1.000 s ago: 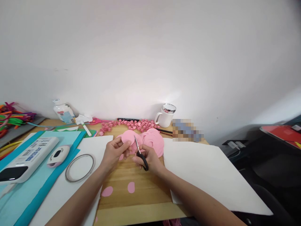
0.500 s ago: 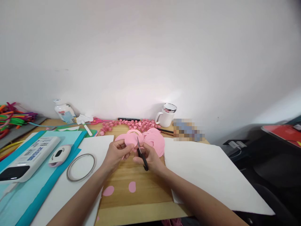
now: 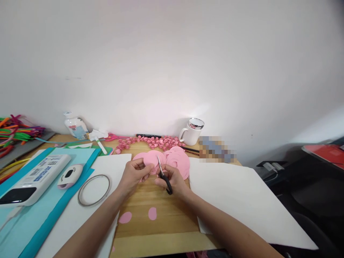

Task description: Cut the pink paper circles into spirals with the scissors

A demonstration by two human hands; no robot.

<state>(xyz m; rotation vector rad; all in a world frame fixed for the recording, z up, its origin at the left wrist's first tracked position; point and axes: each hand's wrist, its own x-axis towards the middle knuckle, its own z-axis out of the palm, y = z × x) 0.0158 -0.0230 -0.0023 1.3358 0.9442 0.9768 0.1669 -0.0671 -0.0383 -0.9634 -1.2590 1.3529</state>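
Between the fingers of my left hand point(image 3: 135, 173) is a round piece of pink paper point(image 3: 151, 157), held up by its lower left edge. My right hand point(image 3: 173, 179) grips black-handled scissors point(image 3: 166, 182), blades pointing up and away at the paper's right side. How far the blades are parted is hard to make out. Just behind lies a pile of pink paper rounds point(image 3: 181, 163), partly covered by my hands. Two small pink paper scraps, an oval one point(image 3: 125, 217) and a rounder one point(image 3: 152, 213), rest on the wooden table nearer me.
Many small rolled pink paper pieces point(image 3: 161, 142) lie along the wall beside a white mug point(image 3: 190, 133). At left are a roll of tape point(image 3: 80, 201), a power bank point(image 3: 40, 175), blue paper point(image 3: 53, 215) and a white bottle point(image 3: 76, 126). White board point(image 3: 242, 200) covers the right.
The view has shifted slightly. The pink paper ring seen behind the held round no longer shows. Both hands keep their grips, with the scissors still at the paper's right edge.
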